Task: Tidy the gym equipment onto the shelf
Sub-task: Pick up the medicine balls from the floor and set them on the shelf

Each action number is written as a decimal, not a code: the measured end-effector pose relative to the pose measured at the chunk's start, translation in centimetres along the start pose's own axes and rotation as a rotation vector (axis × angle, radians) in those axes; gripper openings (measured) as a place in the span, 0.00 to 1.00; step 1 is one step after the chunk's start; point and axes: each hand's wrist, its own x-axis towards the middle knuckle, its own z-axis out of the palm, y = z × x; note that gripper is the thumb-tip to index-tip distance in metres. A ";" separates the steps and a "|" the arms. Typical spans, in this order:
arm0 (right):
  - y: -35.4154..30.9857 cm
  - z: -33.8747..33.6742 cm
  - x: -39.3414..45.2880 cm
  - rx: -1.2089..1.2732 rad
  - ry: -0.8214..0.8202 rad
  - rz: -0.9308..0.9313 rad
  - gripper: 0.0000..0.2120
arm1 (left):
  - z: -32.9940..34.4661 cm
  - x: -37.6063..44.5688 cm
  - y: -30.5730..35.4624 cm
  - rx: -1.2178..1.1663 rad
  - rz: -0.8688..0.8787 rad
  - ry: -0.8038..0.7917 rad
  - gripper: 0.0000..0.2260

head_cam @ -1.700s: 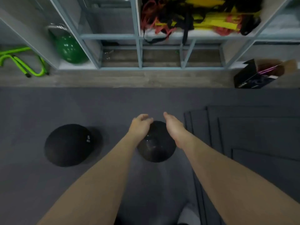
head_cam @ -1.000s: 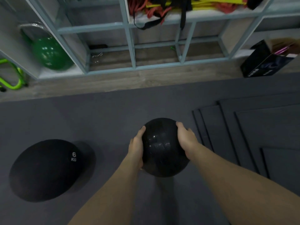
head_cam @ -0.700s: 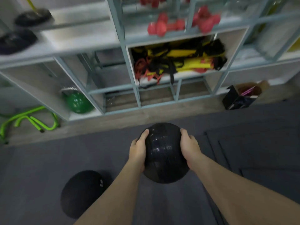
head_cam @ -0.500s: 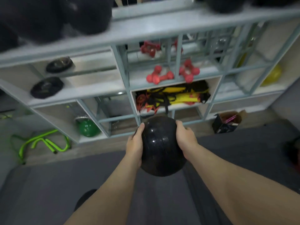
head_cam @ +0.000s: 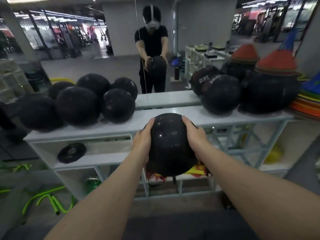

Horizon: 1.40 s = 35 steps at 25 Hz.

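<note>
In front of the shelf [head_cam: 173, 116], at about top-board height, a black ball [head_cam: 170, 144] is held up between both hands. Left hand [head_cam: 142, 142] is pressed flat on the ball's left side, thumb up near the top, fingers wrapped round toward the underside. Right hand [head_cam: 194, 135] does the same on the right side w/ thumb on the upper curve. Both grip the ball; it touches nothing else and sits just short of the shelf's front edge, centred on a bare stretch of the top board.

On the top board, left of that gap, a group of black balls [head_cam: 78, 104] lies packed together, touching each other. Right of the gap, more big black balls [head_cam: 220, 94], one marked in kg, text mirrored or too blurred to read properly. Far right: stacks of orange cones [head_cam: 277, 63] and flat coloured markers [head_cam: 310, 101] beside them.

Behind the top board a mirror [head_cam: 103, 49] shows the person in black clothes holding the same ball.

Lower down: a black weight plate [head_cam: 71, 152] on the 2nd level at left, a green ball [head_cam: 93, 182] in a bottom compartment, yellow-and-red straps [head_cam: 199, 171] partly hidden behind the held ball. Green hurdles [head_cam: 48, 200] lie on the floor at left, beside the shelf.
</note>
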 end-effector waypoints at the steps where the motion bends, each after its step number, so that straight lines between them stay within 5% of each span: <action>1: -1.5 0.0 0.5 0.015 -0.011 -0.023 0.58 | 0.6 0.5 1.6 0.000 0.029 -0.022 0.48; 12: -12.7 3.0 16.9 0.053 0.122 -0.149 0.53 | 9.2 17.3 11.0 0.016 0.178 -0.301 0.31; 17: -13.6 3.1 26.8 -0.050 0.150 -0.126 0.55 | 14.6 26.5 9.7 0.031 0.095 -0.333 0.47; 20: -12.4 2.4 32.0 -0.114 0.127 -0.123 0.54 | 17.8 30.3 8.3 0.106 0.112 -0.411 0.47; 24: -11.2 3.3 38.0 -0.365 0.161 -0.141 0.43 | 21.4 34.8 7.6 0.192 0.134 -0.342 0.51; 35: -13.6 4.6 39.7 -0.543 0.207 -0.066 0.43 | 21.9 35.2 9.3 0.235 0.109 -0.266 0.42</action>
